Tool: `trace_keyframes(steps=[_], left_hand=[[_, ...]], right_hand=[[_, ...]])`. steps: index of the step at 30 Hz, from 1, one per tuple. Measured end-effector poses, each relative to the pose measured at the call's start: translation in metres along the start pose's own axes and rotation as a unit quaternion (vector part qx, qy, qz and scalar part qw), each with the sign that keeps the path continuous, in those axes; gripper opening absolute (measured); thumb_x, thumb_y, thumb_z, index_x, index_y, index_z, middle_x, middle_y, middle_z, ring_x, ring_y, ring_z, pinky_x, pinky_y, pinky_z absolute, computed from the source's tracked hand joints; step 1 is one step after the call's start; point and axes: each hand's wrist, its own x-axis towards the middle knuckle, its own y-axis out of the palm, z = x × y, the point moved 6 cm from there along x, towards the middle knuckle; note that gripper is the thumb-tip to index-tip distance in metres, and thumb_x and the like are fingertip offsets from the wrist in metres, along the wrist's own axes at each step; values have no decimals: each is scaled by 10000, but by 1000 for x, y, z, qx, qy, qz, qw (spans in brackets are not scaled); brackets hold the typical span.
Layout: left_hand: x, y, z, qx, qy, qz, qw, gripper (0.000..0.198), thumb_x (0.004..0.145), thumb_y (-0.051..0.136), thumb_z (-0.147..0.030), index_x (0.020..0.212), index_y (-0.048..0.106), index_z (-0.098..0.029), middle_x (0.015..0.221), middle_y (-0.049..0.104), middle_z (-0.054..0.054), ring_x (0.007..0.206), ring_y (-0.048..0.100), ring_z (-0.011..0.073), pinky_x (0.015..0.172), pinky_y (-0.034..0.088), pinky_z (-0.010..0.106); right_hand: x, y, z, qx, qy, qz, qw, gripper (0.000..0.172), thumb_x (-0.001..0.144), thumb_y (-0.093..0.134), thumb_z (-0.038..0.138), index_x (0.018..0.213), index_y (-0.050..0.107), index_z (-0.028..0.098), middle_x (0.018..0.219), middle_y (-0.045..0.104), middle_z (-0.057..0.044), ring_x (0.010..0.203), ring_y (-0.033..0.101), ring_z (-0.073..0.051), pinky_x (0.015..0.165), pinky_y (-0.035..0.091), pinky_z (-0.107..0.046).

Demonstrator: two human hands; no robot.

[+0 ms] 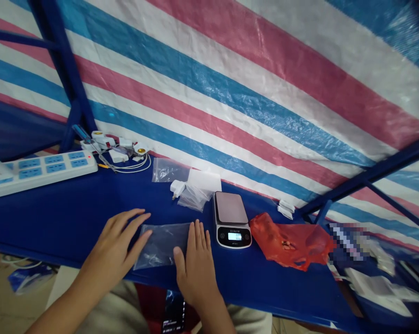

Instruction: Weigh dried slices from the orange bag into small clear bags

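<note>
A clear plastic bag [161, 246] lies flat on the blue table near its front edge. My right hand [197, 266] rests on the bag's right end, fingers stretched out and the thumb apart. At the bag's left end is my left hand [117, 241], its fingers spread and the thumb tip by the bag's edge. Just right of my right hand stands a kitchen scale [232, 218] with a lit display and a bare weighing plate. Behind the bag sit a white plug adapter [178, 188] and another clear bag [193, 197].
A white power strip [56, 168] and a tangle of white cables and plugs [122, 150] occupy the left. Right of the scale lies a red plastic bag [293, 241]. A striped tarp [209, 106] hangs behind the table [261, 287]. A phone [174, 311] shows below the front edge.
</note>
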Motion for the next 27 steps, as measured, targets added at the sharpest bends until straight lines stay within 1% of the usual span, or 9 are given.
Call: trace_keyframes(steps=[2,5,8,14,16,18,22,24,27], left_hand=[[-7,0,-14,26,88,26,995,475,1006,452,-438,1445,538,-277,1512,546,52,1386,522,268,1164,412,429],[-23,12,-20,60,167,72,981,599,1003,470,-399,1581,358,-287,1557,506,14,1416,500,224,1205,354,389],[-33,22,-10,93,172,94,976,675,1003,458,-390,1627,229,-271,1576,472,15,1432,482,216,1223,306,391],[-33,14,-3,94,166,109,975,719,996,452,-391,1640,159,-264,1618,413,23,1468,434,218,1233,261,388],[-31,7,0,72,122,100,985,671,999,427,-412,1622,227,-266,1606,436,44,1453,451,242,1209,304,418],[-30,0,7,55,28,78,995,608,992,412,-488,1549,364,-251,1511,543,87,1371,528,287,1123,393,465],[-31,-1,19,30,-154,77,985,643,901,464,-681,1333,508,-207,1087,721,104,981,689,305,858,485,467],[-30,5,18,14,-186,101,977,636,883,479,-676,1319,495,-213,977,728,65,792,689,258,803,479,442],[-24,13,15,5,-184,104,977,571,888,470,-604,1324,483,-236,909,736,24,675,667,221,758,461,412]], right_hand=[[-1,-5,6,10,-10,-21,1000,605,1077,351,321,1593,292,9,1660,257,-197,1569,175,-283,1242,305,-548],[1,-1,29,21,-66,1,998,567,1076,353,308,1588,340,65,1668,271,-145,1577,150,-263,1276,192,-570],[5,8,36,31,-65,43,997,599,1070,392,397,1589,356,99,1654,305,-136,1564,207,-285,1272,160,-601],[0,4,3,61,23,53,997,655,1058,397,387,1589,315,12,1660,252,-193,1564,179,-336,1255,207,-613],[-13,-3,-11,126,58,32,990,623,1074,360,397,1602,319,69,1652,304,-168,1552,246,-303,1242,286,-564],[-32,-12,-27,204,98,-3,974,548,1084,354,407,1579,397,177,1599,436,-123,1491,398,-255,1191,400,-478],[-72,-32,-71,291,172,-118,934,404,1066,413,452,1265,677,220,1062,758,-68,1002,718,-187,897,565,-302],[-86,-42,-94,299,210,-170,915,431,1041,446,508,1122,722,188,802,724,-39,763,696,-171,723,558,-265],[-94,-57,-118,308,250,-205,895,498,995,485,596,1032,738,169,666,653,-25,639,641,-176,600,522,-276]])
